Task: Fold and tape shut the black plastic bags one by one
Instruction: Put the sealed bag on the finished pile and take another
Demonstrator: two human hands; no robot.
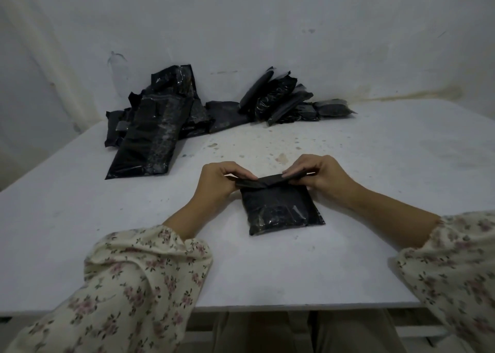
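A heap of black bags (150,127) lies at eleven o'clock on the table (80,218), by the wall. The left hand (217,183) pinches the left end of the folded top flap of a small black bag (281,210), which lies flat at six o'clock. A second heap (281,100) sits at twelve o'clock. The right hand (318,175) pinches the flap's right end.
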